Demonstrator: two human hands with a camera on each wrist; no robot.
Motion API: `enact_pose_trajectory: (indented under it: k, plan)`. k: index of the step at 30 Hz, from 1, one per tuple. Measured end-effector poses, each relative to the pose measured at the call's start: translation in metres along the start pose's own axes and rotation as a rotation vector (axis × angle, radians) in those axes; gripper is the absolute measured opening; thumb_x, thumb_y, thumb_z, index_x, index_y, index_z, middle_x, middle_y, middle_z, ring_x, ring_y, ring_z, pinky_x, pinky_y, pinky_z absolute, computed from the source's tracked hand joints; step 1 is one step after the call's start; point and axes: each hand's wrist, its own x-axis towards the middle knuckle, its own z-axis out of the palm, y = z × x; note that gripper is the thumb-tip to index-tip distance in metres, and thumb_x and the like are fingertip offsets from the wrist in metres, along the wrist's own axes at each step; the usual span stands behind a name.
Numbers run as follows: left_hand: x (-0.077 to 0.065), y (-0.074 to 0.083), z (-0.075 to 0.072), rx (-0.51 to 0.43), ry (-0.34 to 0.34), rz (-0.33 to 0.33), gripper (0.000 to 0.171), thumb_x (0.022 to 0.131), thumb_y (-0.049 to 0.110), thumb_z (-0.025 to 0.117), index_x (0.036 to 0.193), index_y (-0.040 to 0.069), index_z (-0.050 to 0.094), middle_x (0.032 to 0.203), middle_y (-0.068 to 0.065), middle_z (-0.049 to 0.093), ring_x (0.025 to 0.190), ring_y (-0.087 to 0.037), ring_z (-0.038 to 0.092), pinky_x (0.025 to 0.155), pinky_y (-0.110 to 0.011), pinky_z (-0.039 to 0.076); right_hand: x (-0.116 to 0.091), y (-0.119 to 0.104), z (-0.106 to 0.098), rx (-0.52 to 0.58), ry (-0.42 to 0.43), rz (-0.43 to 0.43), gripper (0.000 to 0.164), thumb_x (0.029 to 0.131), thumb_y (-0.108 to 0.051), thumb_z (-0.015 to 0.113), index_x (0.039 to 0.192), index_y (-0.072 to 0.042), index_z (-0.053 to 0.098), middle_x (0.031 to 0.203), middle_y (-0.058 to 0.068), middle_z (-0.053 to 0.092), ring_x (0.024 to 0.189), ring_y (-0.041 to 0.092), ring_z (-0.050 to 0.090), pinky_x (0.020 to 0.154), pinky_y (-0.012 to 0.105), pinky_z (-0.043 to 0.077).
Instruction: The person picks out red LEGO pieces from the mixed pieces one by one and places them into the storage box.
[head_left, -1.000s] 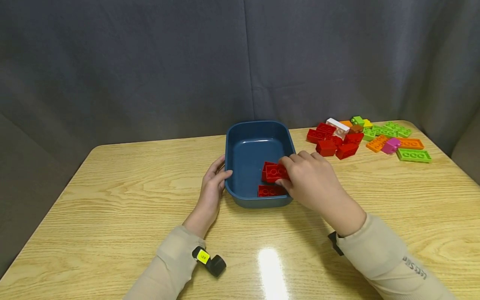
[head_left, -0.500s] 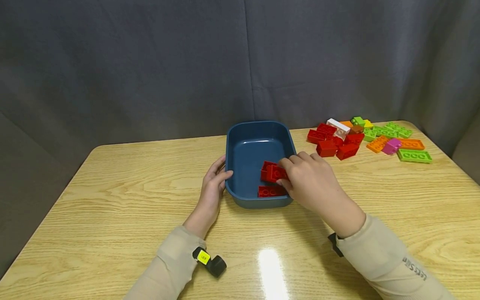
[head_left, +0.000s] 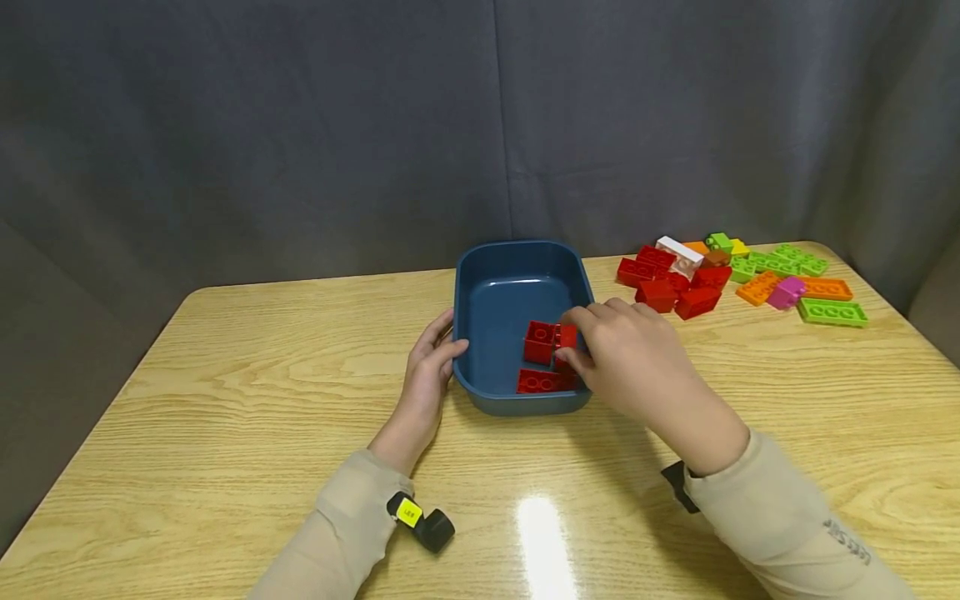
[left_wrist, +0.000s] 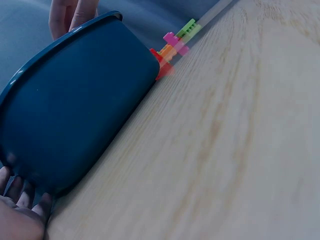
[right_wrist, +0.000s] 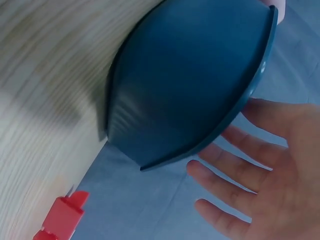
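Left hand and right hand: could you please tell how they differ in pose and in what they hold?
The left hand grips the left side of the blue box, thumb over the rim; the right hand pinches a red brick.
In the head view, the right hand shows its back, the left hand mostly its thumb side.
Both are bare.

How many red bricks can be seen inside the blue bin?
3: one red brick left of the fingers, a second brick pinched by the right hand, and a third brick near the closest wall. The hand may hide more.
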Motion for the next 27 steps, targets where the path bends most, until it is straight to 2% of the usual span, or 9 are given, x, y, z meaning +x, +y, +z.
enact_pose_trajectory:
  k: [7,13,19,27]
  plan:
    - [-0.002,0.000,0.000,0.000,0.003,-0.001,0.057,0.086,0.007,0.049,0.142,0.005,0.037,0.147,-0.019,0.041,0.131,-0.028,0.042,0.114,-0.045,0.029,0.003,0.014,-0.005,0.039,-0.036,0.083,0.036,0.080,-0.029,0.069,0.108,-0.007,0.067,0.100,0.013,0.074,0.088,0.027,0.062,0.075,0.045,0.054]
    - [-0.001,0.001,0.000,0.012,0.002,0.003,0.057,0.086,0.007,0.049,0.142,0.005,0.037,0.147,-0.018,0.041,0.130,-0.028,0.042,0.114,-0.045,0.029,0.004,0.027,-0.010,0.056,-0.032,0.144,0.037,0.080,-0.030,0.069,0.109,-0.006,0.066,0.095,0.014,0.073,0.080,0.024,0.062,0.065,0.041,0.053]
    - [0.000,0.001,0.001,0.006,0.006,-0.002,0.056,0.086,0.006,0.048,0.142,0.004,0.038,0.147,-0.019,0.041,0.129,-0.028,0.043,0.114,-0.045,0.030,0.004,0.040,-0.009,0.066,-0.009,0.170,0.035,0.080,-0.028,0.069,0.108,-0.007,0.066,0.095,0.014,0.073,0.080,0.025,0.063,0.064,0.043,0.053]
    - [0.000,0.001,0.001,0.000,0.008,-0.005,0.057,0.086,0.007,0.049,0.142,0.005,0.037,0.147,-0.018,0.041,0.130,-0.027,0.042,0.114,-0.045,0.030,0.004,0.053,-0.005,0.075,0.004,0.195,0.034,0.082,-0.028,0.067,0.109,-0.008,0.065,0.088,0.014,0.071,0.070,0.025,0.057,0.059,0.042,0.050]
